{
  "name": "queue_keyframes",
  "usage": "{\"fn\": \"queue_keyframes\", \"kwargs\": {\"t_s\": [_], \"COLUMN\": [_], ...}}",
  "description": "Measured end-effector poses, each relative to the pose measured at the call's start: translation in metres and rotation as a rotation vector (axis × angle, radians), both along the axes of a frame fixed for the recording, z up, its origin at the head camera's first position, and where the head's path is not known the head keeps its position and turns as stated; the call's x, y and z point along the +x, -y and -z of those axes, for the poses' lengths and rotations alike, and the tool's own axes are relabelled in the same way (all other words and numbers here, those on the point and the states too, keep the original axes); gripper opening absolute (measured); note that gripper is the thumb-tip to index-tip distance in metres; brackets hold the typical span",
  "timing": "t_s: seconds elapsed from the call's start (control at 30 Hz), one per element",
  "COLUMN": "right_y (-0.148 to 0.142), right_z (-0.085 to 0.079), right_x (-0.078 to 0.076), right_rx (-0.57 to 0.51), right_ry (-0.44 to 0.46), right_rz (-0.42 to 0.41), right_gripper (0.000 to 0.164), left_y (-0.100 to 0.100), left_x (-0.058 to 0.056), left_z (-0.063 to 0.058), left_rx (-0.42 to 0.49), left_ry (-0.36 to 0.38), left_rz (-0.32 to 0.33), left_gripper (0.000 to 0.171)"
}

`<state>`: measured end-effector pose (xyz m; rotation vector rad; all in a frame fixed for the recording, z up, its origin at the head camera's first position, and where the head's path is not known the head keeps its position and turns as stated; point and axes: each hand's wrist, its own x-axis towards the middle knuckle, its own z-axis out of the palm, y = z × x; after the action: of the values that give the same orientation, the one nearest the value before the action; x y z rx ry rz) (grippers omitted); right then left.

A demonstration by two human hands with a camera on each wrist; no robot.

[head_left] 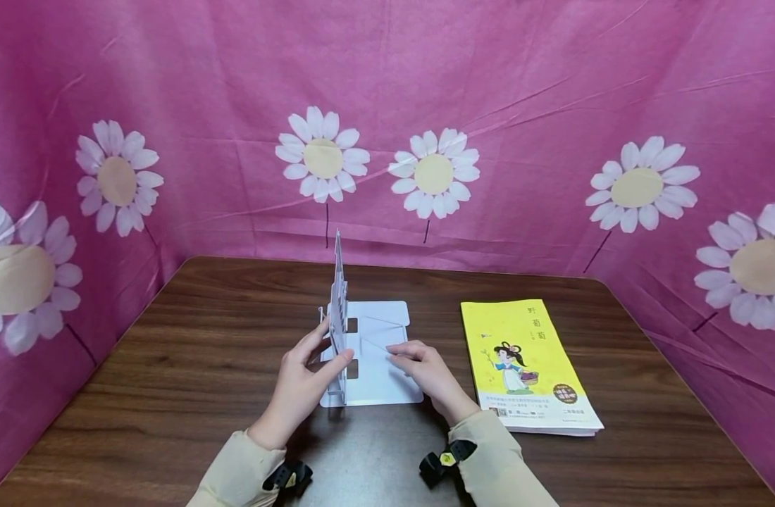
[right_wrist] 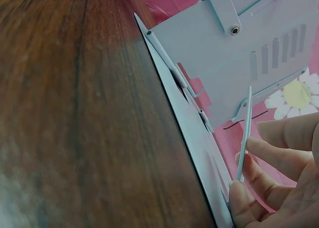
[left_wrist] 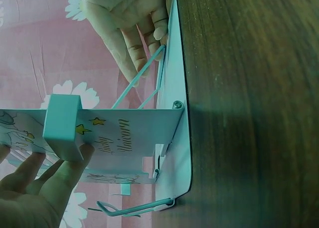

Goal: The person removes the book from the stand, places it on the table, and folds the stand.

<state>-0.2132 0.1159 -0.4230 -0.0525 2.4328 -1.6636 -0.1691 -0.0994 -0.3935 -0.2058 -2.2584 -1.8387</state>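
A white metal book stand stands on the table, its flat base plate (head_left: 381, 384) on the wood and its back panel (left_wrist: 114, 133) nearly upright. Cartoon drawings and small stars decorate the panel's front; slots (right_wrist: 276, 53) show on its back. My left hand (head_left: 305, 384) grips the panel, thumb on the right face and fingers on the left. Over the right part of the base, the fingers of my right hand (head_left: 433, 373) pinch the thin wire support (right_wrist: 245, 138), which slants between panel and base. A wire page holder (left_wrist: 132, 208) sticks out at the base's front edge.
To the right of the stand lies a thick yellow book (head_left: 514, 359) with a cartoon figure on its cover. The brown wooden table (head_left: 191, 366) ends at a pink curtain (head_left: 489, 70) with daisies, behind and at both sides.
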Motion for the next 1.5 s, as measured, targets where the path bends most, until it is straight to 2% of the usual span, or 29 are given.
{"fn": "queue_keyframes", "kwargs": {"t_s": [0.53, 0.97, 1.27, 1.33, 1.5], "right_y": [-0.0010, -0.0002, -0.0018, -0.0027, -0.0039], "right_z": [0.0008, -0.0009, -0.0037, -0.0047, -0.0069], "right_x": [0.0000, -0.0007, 0.0039, 0.0040, 0.0043], "right_rx": [0.105, 0.277, 0.387, 0.384, 0.315], "right_ry": [-0.080, -0.157, -0.275, -0.267, -0.171], "right_rz": [-0.043, -0.129, -0.199, -0.195, -0.151], "right_gripper": [0.020, 0.019, 0.017, 0.018, 0.022], "left_y": [-0.0018, -0.0014, -0.0021, -0.0021, -0.0017], "left_x": [0.0002, 0.0011, 0.0020, 0.0022, 0.0020], "left_z": [-0.0015, -0.0013, -0.0011, -0.0013, -0.0010], "left_rx": [-0.008, -0.005, -0.005, -0.005, -0.006], "left_ry": [-0.013, -0.008, -0.016, -0.014, -0.016], "left_rz": [0.009, 0.003, 0.009, 0.014, 0.023], "left_gripper": [0.063, 0.064, 0.062, 0.062, 0.062]}}
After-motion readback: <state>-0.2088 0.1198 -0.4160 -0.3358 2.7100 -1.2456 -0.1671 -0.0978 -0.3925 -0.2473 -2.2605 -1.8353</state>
